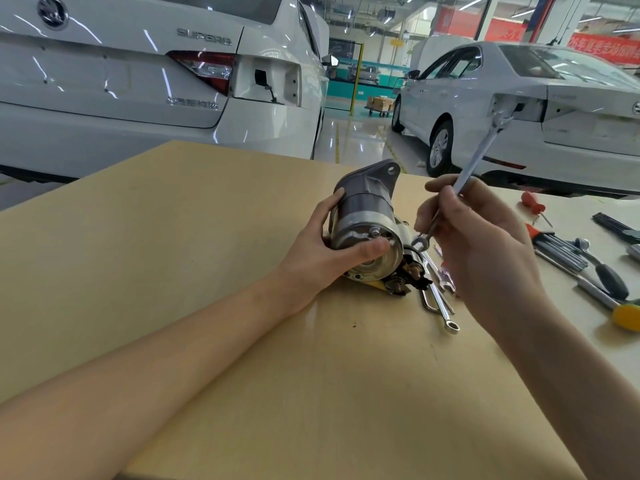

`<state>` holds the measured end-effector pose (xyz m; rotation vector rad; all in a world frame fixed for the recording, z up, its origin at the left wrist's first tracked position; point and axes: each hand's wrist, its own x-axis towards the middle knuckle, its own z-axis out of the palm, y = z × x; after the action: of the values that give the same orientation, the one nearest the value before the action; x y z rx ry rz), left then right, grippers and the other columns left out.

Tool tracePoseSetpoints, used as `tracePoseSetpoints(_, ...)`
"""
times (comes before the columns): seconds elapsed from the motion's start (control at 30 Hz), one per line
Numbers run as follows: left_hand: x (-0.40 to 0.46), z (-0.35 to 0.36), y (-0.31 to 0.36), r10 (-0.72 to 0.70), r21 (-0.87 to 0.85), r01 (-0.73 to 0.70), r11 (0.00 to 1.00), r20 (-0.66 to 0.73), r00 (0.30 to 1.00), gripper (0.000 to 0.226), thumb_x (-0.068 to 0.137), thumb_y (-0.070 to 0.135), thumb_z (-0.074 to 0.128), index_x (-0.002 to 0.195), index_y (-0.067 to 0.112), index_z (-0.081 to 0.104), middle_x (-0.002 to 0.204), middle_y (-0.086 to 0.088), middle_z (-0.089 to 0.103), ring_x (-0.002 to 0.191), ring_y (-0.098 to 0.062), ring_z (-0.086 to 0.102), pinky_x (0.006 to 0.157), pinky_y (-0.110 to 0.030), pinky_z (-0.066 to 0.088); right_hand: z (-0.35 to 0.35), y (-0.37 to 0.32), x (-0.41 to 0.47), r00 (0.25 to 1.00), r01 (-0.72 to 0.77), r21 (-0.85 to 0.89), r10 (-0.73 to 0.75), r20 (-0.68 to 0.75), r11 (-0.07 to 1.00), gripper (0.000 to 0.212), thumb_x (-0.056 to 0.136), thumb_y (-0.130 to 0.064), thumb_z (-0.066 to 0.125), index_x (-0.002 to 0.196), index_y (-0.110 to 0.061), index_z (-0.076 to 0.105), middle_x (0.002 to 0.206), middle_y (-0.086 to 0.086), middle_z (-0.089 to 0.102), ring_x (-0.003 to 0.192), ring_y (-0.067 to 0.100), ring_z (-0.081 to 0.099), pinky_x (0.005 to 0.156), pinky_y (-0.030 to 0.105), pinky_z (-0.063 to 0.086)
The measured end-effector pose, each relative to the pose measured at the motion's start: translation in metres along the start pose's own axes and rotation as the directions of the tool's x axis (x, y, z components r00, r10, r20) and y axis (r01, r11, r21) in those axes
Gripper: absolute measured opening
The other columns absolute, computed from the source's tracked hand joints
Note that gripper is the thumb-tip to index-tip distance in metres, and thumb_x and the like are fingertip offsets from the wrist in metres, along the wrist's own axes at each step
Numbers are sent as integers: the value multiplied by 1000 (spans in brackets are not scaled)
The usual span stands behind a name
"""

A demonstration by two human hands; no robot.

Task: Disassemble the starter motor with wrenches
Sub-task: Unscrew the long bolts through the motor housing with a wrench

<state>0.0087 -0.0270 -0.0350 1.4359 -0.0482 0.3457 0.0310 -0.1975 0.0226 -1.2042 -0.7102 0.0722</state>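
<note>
Starter motor (365,226): gripped by left hand (323,245) on table (173,237). Wrench (460,188): pinched in right hand (474,244), open end beside end-cap bolt (374,232); next, seating it squarely

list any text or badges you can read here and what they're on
"SUPERB": chrome lettering on the boot lid of the left white car.
Chinese-character badge lower on the same boot lid: too blurred to read.
Red banners at the far right: white characters, too small and blurred to read.
Starter motor, wrench: no readable markings.

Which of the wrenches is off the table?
The wrench held in the right hand, angled upward; the other wrenches lie flat on the table.
</note>
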Motion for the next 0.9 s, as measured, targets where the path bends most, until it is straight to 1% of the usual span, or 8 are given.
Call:
tracePoseSetpoints(0.13, 0, 0, -1, -4, -11, 4, 1000, 17, 1000, 119, 35, 42, 93, 141, 38, 38, 109, 7, 68, 98, -15, 70, 83, -28, 54, 6, -2, -1, 999, 37, 71, -40, 34, 997, 11, 90, -10, 49, 94, -9, 59, 78, 6, 70, 77, 18, 65, 76, 27, 52)
tracePoseSetpoints(0.27, -2, 0, 1, 0, -26, 0, 1000, 17, 1000, 131, 22, 57, 94, 140, 38, 38, 110, 7, 68, 99, -15, 70, 83, -28, 54, 7, 0, -2, 999, -4, 100, -2, 53, 995, 13, 84, -10, 54, 95, -8, 61, 81, 5, 69, 81, 20, 69, 78, 29, 55)
tracePoseSetpoints(0.43, -1, -1, 0, 8, -7, -7, 1000, 26, 1000, 134, 23, 61, 93, 142, 37, 35, 117, 6, 65, 103, -15, 69, 85, -29, 54, 6, 3, -2, 998, -41, 148, 33, 60, 988, 13, 84, -9, 55, 95, -8, 60, 83, 6, 69, 86, 23, 70, 79, 29, 56)
tracePoseSetpoints(0.6, 1, -1, -3, 8, -7, -8, 1000, 20, 1000, 132, 26, 56, 95, 143, 36, 36, 117, 7, 65, 102, -14, 69, 86, -29, 54, 7, -2, -4, 996, 29, -10, -28, 85, 1000, 14, 79, -10, 59, 93, -8, 61, 84, 5, 71, 87, 22, 71, 76, 27, 56)
tracePoseSetpoints(0.7, 2, -1, -4, 18, -11, -18, 1000, 18, 1000, 118, 40, 41, 91, 145, 36, 35, 124, 2, 62, 104, -14, 68, 87, -29, 54, 14, -5, -3, 985, 134, -163, -113, 127, 978, 17, 80, -5, 60, 97, -7, 61, 87, 12, 68, 83, 23, 71, 76, 27, 57)
tracePoseSetpoints(0.8, 2, -1, -4, 14, -10, -14, 1000, 10, 1000, 120, 38, 43, 94, 143, 32, 38, 127, -4, 63, 104, -16, 68, 90, -31, 53, 27, -16, 7, 948, 286, -411, -192, 255, 865, 29, 84, 4, 65, 105, -17, 65, 88, 4, 70, 78, 19, 70, 75, 23, 56)
tracePoseSetpoints(0.87, 1, -1, -4, 9, 16, -9, 1000, 18, 1000, 117, 33, 48, 95, 136, 22, 46, 114, -5, 68, 100, -15, 68, 87, -30, 52, 38, -23, 18, 906, 383, -634, -138, 401, 672, 31, 84, -2, 68, 105, -25, 71, 84, -9, 71, 72, 1, 66, 68, 12, 49)
tracePoseSetpoints(0.9, 0, -2, -4, 12, 45, -13, 999, 25, 1000, 107, 37, 45, 94, 129, 14, 51, 105, -8, 69, 97, -14, 67, 84, -30, 51, 44, -24, 24, 875, 433, -719, -62, 480, 543, 30, 83, -6, 69, 106, -26, 73, 81, -14, 69, 70, -5, 61, 67, 8, 43)
